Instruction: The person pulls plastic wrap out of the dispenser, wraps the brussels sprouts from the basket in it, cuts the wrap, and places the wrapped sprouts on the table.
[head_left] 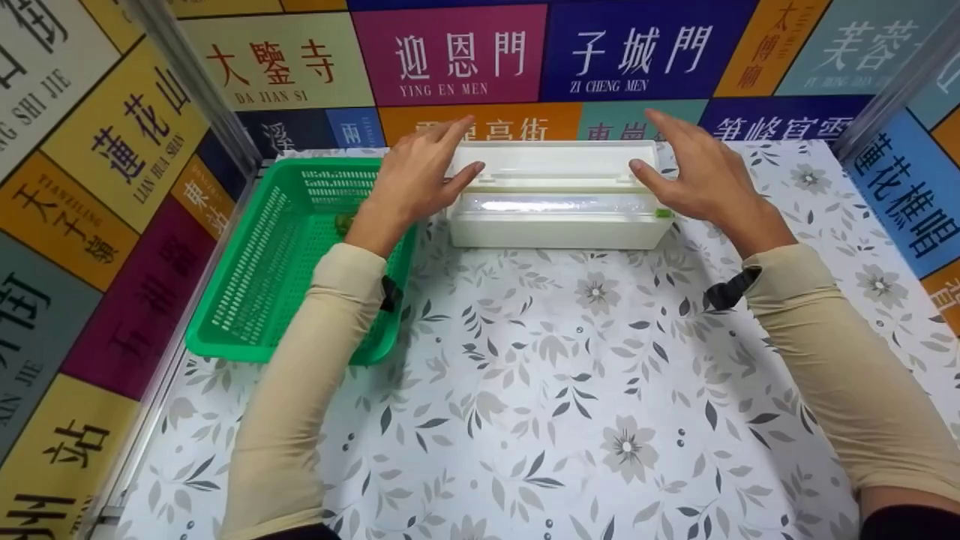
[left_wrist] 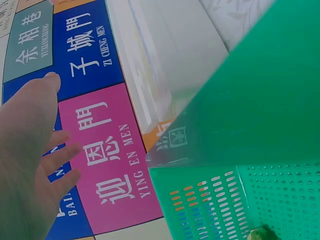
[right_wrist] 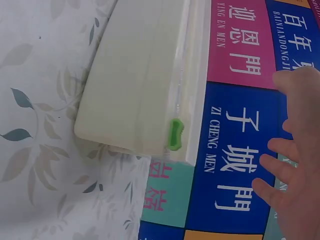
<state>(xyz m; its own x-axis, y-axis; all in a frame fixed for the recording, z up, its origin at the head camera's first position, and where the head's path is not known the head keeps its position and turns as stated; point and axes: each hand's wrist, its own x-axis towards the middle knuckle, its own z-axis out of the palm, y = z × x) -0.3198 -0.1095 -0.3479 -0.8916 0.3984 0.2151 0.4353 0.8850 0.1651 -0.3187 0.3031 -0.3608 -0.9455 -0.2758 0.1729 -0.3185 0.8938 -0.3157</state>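
Observation:
A white cling film dispenser [head_left: 559, 232] stands at the back of the table, its lid [head_left: 555, 159] raised and a shiny roll of clear film [head_left: 551, 204] lying inside. On its right end sits a small green slide cutter [right_wrist: 175, 135]. My left hand [head_left: 420, 174] is at the dispenser's left end, thumb and fingers spread and holding nothing. At the right end, my right hand [head_left: 705, 172] is held the same way, fingers apart and nothing in its grasp. Both wrist views show the fingers away from the dispenser.
A green plastic basket [head_left: 214, 330] stands left of the dispenser, partly behind my left forearm. Something small and green [head_left: 343, 223] lies in it. Panels with large characters [head_left: 450, 56] wall the back and sides. A flower-patterned cloth [head_left: 525, 390] covers the table.

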